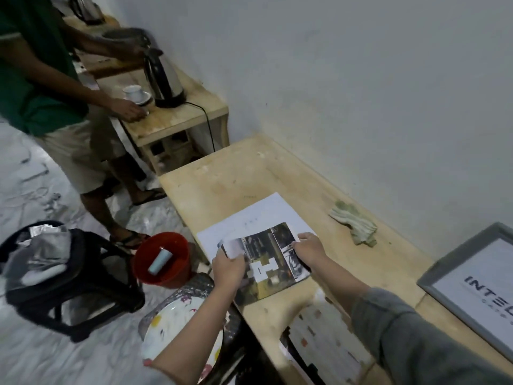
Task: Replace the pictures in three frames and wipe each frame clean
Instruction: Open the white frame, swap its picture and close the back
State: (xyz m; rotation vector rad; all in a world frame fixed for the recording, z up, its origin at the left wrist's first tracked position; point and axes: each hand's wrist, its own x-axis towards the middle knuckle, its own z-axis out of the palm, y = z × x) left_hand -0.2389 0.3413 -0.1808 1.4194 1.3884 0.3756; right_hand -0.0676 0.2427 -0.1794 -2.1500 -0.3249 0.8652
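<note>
A dark printed picture [263, 262] lies on the wooden bench [227, 179], over a white sheet of paper [249, 220]. My left hand [229, 266] grips its left edge and my right hand [308, 250] grips its right edge. A grey picture frame [441, 276] with a white print reading "INTE" sits at the right edge of the bench. A crumpled greenish cloth [354, 225] rests near the wall. Another frame with a pale dotted picture [324, 345] lies at the near end, partly under my right arm.
Another person in a green shirt [33, 65] stands at left by a small table with a kettle [163, 79] and a cup [134, 93]. On the floor are a red bucket [163, 259], a black stool with clothes [69, 273] and a paint-stained stool with a plate [172, 323].
</note>
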